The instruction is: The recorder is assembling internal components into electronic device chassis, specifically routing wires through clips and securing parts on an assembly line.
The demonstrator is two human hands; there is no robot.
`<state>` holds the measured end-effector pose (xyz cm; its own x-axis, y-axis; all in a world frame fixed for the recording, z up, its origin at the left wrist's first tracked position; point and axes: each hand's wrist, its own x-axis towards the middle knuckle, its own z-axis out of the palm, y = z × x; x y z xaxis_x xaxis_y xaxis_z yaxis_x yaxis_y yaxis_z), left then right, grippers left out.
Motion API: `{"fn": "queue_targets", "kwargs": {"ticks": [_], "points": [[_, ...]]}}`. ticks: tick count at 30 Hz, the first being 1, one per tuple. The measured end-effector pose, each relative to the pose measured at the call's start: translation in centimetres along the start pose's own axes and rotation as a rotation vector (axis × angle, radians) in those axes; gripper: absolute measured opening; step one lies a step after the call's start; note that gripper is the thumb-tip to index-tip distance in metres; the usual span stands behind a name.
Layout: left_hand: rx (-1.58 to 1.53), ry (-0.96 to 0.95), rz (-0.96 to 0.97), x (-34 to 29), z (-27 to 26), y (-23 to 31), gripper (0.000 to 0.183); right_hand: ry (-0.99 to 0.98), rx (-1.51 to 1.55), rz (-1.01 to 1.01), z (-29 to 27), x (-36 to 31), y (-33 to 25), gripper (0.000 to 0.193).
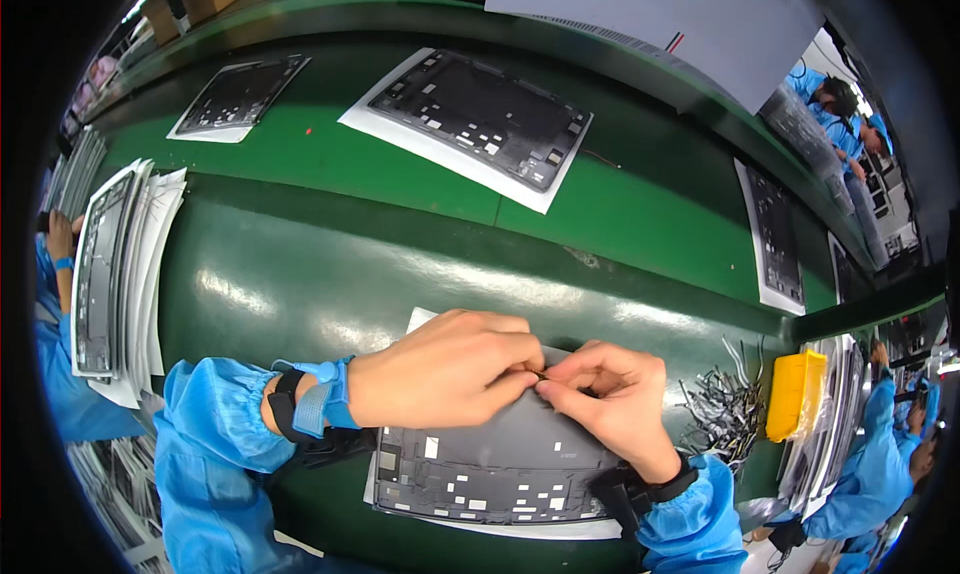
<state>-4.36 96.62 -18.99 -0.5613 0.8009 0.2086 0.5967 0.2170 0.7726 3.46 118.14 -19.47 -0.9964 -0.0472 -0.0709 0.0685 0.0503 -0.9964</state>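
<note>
My left hand [450,369] and my right hand [615,384] meet fingertip to fingertip over a flat black device panel [500,459]. Both are closed in a pinch around something tiny and dark, mostly hidden by the fingers, so its kind cannot be made out. Small white and grey patches dot the panel, mainly along its near side. Beneath it lies a white sheet [570,530], whose edges stick out. To the right of my right hand is a loose pile of short black and white cables [722,409].
A yellow bin [795,394] stands beside the cables, with stacked panels [840,424] to its right. Another stack of panels and sheets [125,274] is at the left. Beyond, similar panels [480,114] lie on a green conveyor belt [640,234]. Blue-sleeved co-workers work at both sides.
</note>
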Motion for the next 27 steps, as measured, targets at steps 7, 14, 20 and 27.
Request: {"fn": "queue_targets", "kwargs": {"ticks": [7, 14, 20, 27], "points": [[-0.159, 0.032, -0.079, 0.4, 0.6, -0.3, 0.009, 0.02, -0.666, -0.621, -0.9, 0.3, 0.3, 0.017], [-0.048, 0.038, 0.064, -0.4, 1.2, -1.4, 0.014, -0.054, -0.836, -0.815, -0.8, 1.6, 0.3, 0.022], [-0.001, 0.071, 0.135, -0.3, 1.1, -2.9, 0.014, -0.149, -0.798, -0.576, -1.7, 1.7, 0.3, 0.021], [0.001, 0.109, 0.283, 0.1, 2.1, -2.7, 0.015, -0.189, -0.669, -0.443, -2.3, 1.8, -0.1, 0.015]]}}
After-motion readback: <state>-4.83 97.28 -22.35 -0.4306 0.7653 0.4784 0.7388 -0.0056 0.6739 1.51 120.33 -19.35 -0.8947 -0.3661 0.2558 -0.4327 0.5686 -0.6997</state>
